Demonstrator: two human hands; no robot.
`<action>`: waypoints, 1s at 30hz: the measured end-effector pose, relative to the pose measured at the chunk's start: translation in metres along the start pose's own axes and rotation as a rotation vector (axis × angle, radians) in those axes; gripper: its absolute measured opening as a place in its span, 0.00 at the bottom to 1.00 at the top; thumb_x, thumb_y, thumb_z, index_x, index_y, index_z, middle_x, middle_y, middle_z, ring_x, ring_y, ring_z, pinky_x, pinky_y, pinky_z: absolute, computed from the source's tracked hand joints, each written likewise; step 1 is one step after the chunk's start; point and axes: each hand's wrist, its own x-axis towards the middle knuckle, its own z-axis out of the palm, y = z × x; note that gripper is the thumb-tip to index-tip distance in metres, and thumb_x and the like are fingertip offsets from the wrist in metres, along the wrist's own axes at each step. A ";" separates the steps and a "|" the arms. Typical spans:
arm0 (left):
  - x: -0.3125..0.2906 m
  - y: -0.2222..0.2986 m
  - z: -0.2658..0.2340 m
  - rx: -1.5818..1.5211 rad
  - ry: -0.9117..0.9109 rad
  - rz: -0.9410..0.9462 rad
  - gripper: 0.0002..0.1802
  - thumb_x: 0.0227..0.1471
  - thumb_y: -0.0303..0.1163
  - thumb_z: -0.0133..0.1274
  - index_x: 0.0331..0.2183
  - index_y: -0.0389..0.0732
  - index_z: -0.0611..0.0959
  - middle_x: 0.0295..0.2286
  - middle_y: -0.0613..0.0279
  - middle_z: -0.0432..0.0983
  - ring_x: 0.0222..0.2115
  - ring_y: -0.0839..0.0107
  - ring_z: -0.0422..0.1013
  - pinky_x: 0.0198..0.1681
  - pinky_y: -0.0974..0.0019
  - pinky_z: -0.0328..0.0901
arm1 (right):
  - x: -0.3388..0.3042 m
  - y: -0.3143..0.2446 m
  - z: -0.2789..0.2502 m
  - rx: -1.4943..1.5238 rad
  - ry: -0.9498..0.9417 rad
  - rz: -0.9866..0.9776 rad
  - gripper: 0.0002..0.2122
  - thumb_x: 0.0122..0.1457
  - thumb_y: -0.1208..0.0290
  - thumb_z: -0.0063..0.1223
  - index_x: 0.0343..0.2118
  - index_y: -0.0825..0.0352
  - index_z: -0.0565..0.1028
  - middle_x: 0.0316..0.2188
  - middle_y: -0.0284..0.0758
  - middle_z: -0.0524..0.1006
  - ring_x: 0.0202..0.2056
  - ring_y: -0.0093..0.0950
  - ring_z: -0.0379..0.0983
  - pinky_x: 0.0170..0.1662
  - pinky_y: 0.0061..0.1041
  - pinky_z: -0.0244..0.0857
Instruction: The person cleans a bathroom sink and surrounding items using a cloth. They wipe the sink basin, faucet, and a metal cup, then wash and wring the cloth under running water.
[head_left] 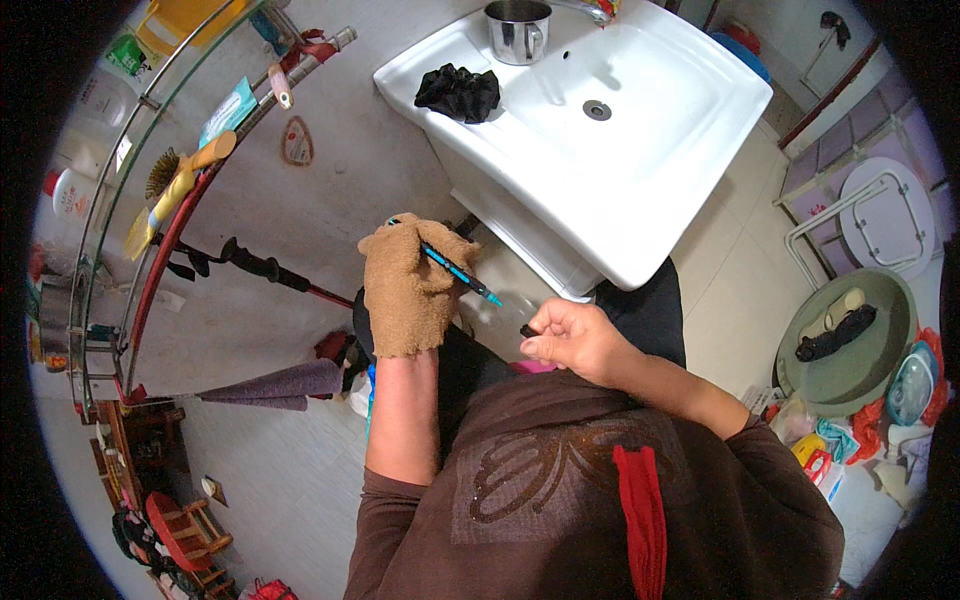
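Observation:
A fuzzy brown mitt (405, 310) covers my left hand (410, 285) down to the wrist. Out of its folds slants a slim blue-and-black pen (462, 274), gripped by the covered fingers, its blue tip pointing down toward my right hand. Thumb and fingers of my right hand (580, 340) are pinched on a small black piece (528, 331), which may be a cap; most of it is hidden. A gap separates the pen's tip from this piece. Both hands are above my lap, in front of the washbasin.
The white washbasin (640, 180) ahead bears a metal mug (518, 35) and a black scrunchie (457, 93). At left, a curved glass shelf (110, 200) carries bottles and a hairbrush (163, 180). A green basin (850, 365) with dark cloth stands at right, near a folding stool (885, 215).

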 end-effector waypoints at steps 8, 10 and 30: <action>-0.010 0.000 0.009 -1.479 0.054 -0.646 0.14 0.66 0.37 0.46 0.39 0.37 0.79 0.34 0.51 0.80 0.36 0.55 0.77 0.42 0.48 0.73 | 0.001 -0.012 0.001 0.022 0.010 0.011 0.08 0.72 0.69 0.53 0.47 0.68 0.74 0.31 0.33 0.80 0.28 0.18 0.74 0.33 0.19 0.69; -0.012 -0.007 0.013 -1.607 0.006 -0.621 0.23 0.72 0.45 0.37 0.45 0.36 0.78 0.41 0.46 0.80 0.42 0.50 0.77 0.49 0.44 0.71 | 0.003 -0.015 -0.001 0.059 0.013 0.032 0.09 0.73 0.68 0.50 0.46 0.69 0.73 0.32 0.35 0.81 0.29 0.20 0.75 0.35 0.19 0.70; -0.018 -0.022 0.031 -1.456 -0.121 -0.435 0.14 0.67 0.39 0.48 0.42 0.38 0.78 0.40 0.52 0.80 0.41 0.56 0.76 0.50 0.51 0.72 | 0.023 0.002 -0.014 0.292 -0.047 0.162 0.16 0.71 0.67 0.46 0.58 0.66 0.67 0.33 0.35 0.76 0.24 0.19 0.66 0.24 0.19 0.61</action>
